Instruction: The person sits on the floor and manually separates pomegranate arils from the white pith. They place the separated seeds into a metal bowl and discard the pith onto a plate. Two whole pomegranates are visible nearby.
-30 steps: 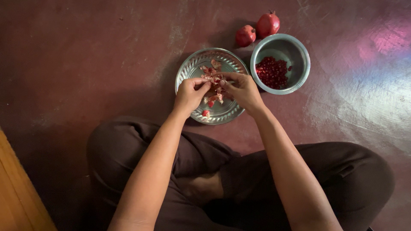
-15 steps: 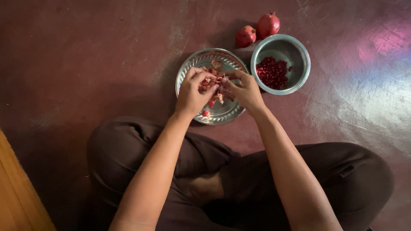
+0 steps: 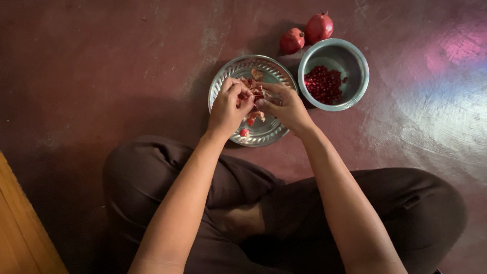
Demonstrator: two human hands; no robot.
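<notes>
Right now I see my left hand (image 3: 227, 109) and right hand (image 3: 285, 105) meeting over the steel plate (image 3: 231, 75) on the dark red floor (image 3: 101, 66). Both sets of fingers are curled shut on a broken pomegranate piece (image 3: 252, 94) held between them, just above the plate's middle. Loose bits of rind and a few red seeds (image 3: 245, 132) lie on the plate below my left hand. Just beside the plate, to its right, stands a steel bowl (image 3: 355, 58) with a heap of red seeds in it. Two whole pomegranates (image 3: 318, 26) sit touching each other on the floor behind the bowl. My legs (image 3: 152, 177) are crossed in dark trousers, and a wooden edge (image 3: 20, 228) shows at lower left
</notes>
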